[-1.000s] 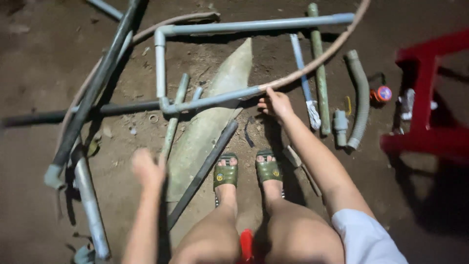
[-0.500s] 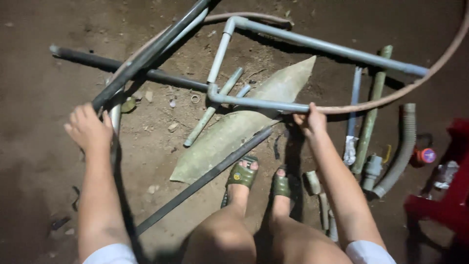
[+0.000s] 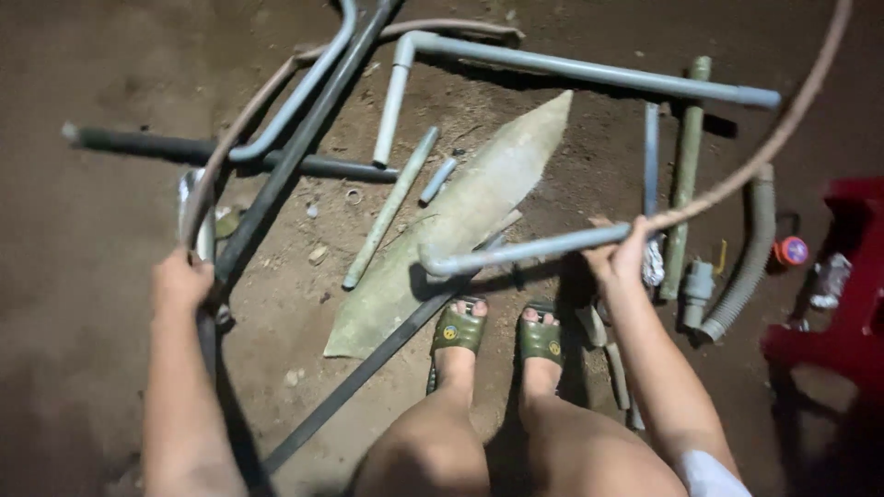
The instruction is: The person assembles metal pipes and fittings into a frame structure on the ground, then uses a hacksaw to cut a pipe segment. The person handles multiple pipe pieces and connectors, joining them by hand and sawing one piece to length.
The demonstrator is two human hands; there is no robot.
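Landmark: pale pointed slab point(image 3: 451, 230) lying on the dirt, tip up and to the right.
Hands: two. Right hand point(image 3: 619, 253) grips the short grey pipe point(image 3: 529, 250) at its right end; left hand point(image 3: 181, 281) is closed on a pipe point(image 3: 204, 241) left of the slab.
Short grey pipe: across the slab's lower part; long axis runs left–right, elbow end pointing left.
Count: two sandalled feet point(image 3: 497, 336) below the slab; one bent grey pipe frame point(image 3: 571, 66) above it; one corrugated hose point(image 3: 750, 258) and one red stool point(image 3: 843, 313) to the right.
Open room: bare dirt far left of the slab.
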